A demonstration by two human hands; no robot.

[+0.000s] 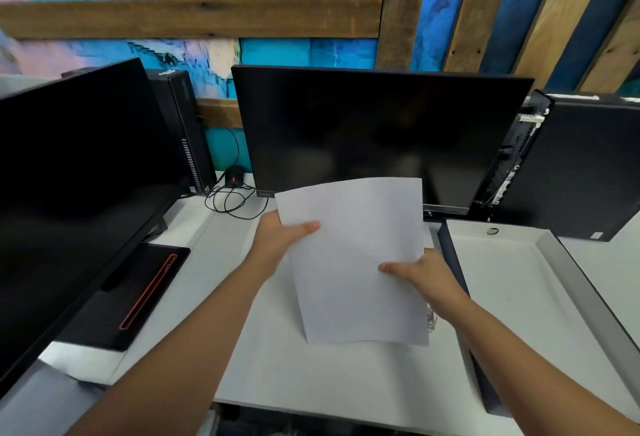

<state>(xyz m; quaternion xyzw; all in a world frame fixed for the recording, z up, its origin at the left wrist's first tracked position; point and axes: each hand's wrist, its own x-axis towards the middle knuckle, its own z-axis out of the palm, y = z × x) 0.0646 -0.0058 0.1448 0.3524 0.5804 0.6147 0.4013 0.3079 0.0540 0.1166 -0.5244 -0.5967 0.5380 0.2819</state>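
White paper sheet (353,262): held clear of the counter (294,366), pinched at opposite edges by left hand (277,238) and right hand (427,273), seemingly to be kept spread and uncreased.

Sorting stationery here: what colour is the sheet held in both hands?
Plain white, no print visible; the sheet shows best in the head view.

likely an office, monitors (377,131), desktop towers (581,165)
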